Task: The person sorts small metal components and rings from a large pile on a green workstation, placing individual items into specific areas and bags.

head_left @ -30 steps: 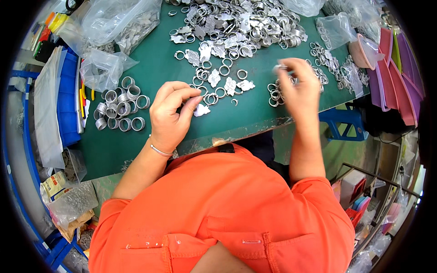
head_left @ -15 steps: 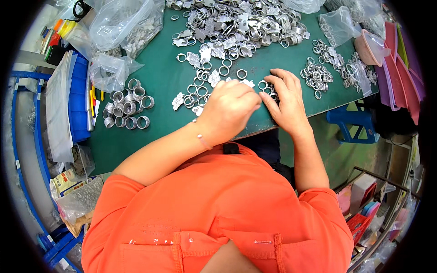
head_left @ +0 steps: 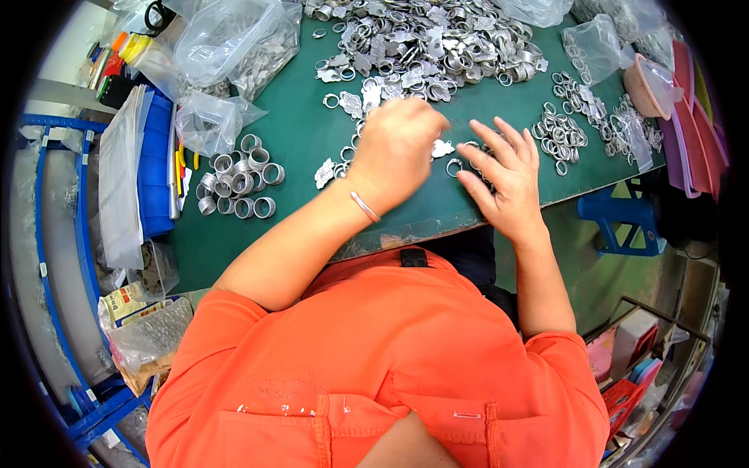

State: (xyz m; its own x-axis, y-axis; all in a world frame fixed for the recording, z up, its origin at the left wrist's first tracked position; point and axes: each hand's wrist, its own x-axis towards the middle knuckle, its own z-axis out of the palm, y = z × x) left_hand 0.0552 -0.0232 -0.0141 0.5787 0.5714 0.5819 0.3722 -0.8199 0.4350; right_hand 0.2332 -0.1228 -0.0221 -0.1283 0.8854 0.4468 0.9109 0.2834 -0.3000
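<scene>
My left hand [head_left: 396,150], with a bracelet at its wrist, is curled closed over the middle of the green table, among small silver-coloured metal rings. What its fingertips hold, if anything, is hidden. To its right, my right hand [head_left: 503,183] has its fingers spread, palm down, just over a few rings partly hidden beneath it. A single ring [head_left: 454,167] lies by its fingers, and a flat ornate metal piece [head_left: 442,148] is between the hands. Another ornate piece [head_left: 324,173] rests left of my left hand. Beyond both hands spreads a large heap of metal rings [head_left: 437,47].
Several wide ring bands [head_left: 242,183] are grouped at the left, near clear plastic bags [head_left: 211,121] and a blue bin [head_left: 158,171]. Thinner rings [head_left: 559,132] lie at the right, before a pink basket [head_left: 646,84]. A blue stool [head_left: 620,218] stands below the right edge.
My left hand has moved away from the table's near edge, toward the heap, and stays curled. My right hand's fingers have spread wider. The whole view has shifted slightly.
</scene>
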